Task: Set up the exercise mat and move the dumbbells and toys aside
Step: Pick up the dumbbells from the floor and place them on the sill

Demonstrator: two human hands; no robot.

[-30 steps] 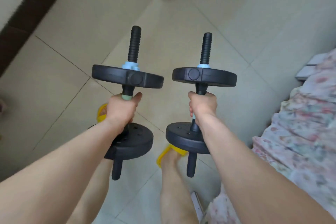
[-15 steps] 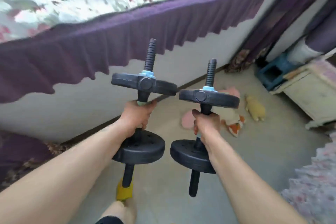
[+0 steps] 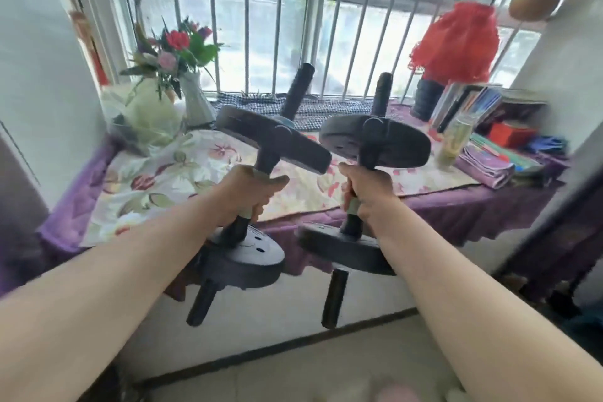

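Two dumbbells are hanging in the air here, both in front of the window ledge (image 3: pixel 326 206) with its purple cover. The left hand (image 3: pixel 248 196) is wrapping fully round the grip of the left dumbbell (image 3: pixel 254 192), and the right hand (image 3: pixel 367 192) is clenching the grip of the right dumbbell (image 3: pixel 365 196); both bars are tilting, tops leaning away toward the ledge. Crowding that ledge: at its left end one vase of flowers (image 3: pixel 182 75) is standing beside a pale green bundle (image 3: pixel 146 111); at its right end a red frilly thing (image 3: pixel 456 42) is sitting above a dark pot, with one glass jar (image 3: pixel 455 140), books and folded cloths (image 3: pixel 489 160) near it. A floral cloth (image 3: pixel 169 173) is covering the ledge's middle. Behind the ledge, window bars (image 3: pixel 248 26) are running upright. Each dumbbell is showing two black plates. Everything is blurring, and below the ledge a pink shape on the floor is cut off by the frame edge.
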